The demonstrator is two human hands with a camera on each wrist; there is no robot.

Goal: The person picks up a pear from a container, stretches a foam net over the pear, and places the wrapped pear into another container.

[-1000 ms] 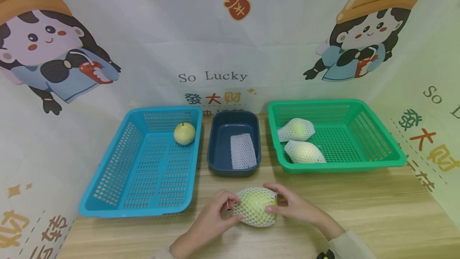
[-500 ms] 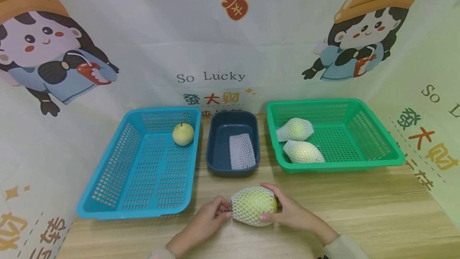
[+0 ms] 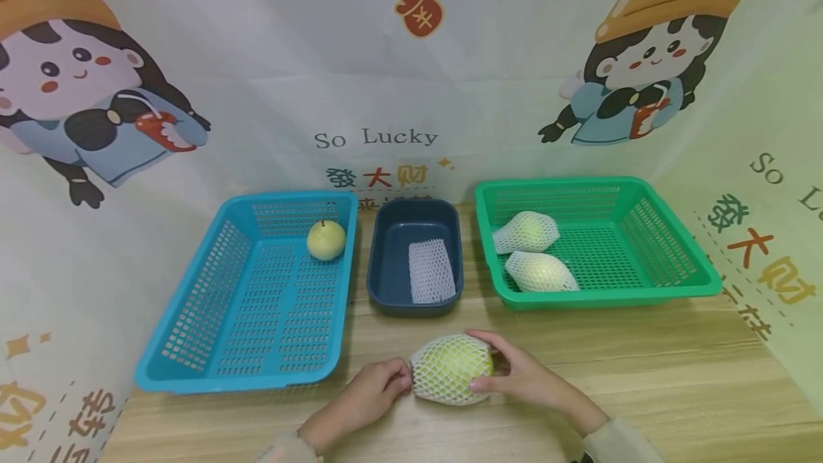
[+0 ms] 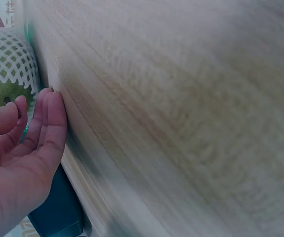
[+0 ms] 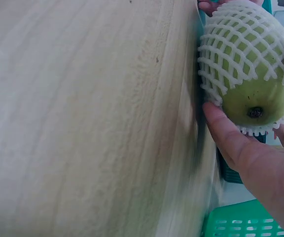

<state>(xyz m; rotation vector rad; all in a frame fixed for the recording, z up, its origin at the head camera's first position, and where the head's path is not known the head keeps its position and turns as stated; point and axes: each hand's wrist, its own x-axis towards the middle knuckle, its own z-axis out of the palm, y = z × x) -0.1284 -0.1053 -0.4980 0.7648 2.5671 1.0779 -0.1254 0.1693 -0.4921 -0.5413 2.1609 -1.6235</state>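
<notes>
A green pear (image 3: pixel 450 370) in a white foam net sleeve lies on its side at the front of the table. The right hand (image 3: pixel 524 377) grips its right end, thumb on the near side and fingers on the far side. In the right wrist view the pear's blossom end (image 5: pixel 255 112) pokes out of the net's edge. At the opposite end is the left hand (image 3: pixel 379 386); in the left wrist view its thumb and forefinger pinch at the dark stem (image 4: pixel 18 114), while the other fingers extend beside the net. The stem end also shows bare there.
A blue basket (image 3: pixel 241 384) on the left holds one bare pear (image 3: pixel 326 240). In the middle, a dark blue tray (image 3: pixel 388 263) holds flat foam nets (image 3: pixel 431 271). The green basket (image 3: pixel 643 296) at right holds two netted pears (image 3: pixel 542 271). A printed cloth (image 3: pixel 289 56) hangs behind.
The left fingers have drawn back from over the net to the pear's left tip and come together there. The right hand keeps its grip, and the pear stays almost in place.
</notes>
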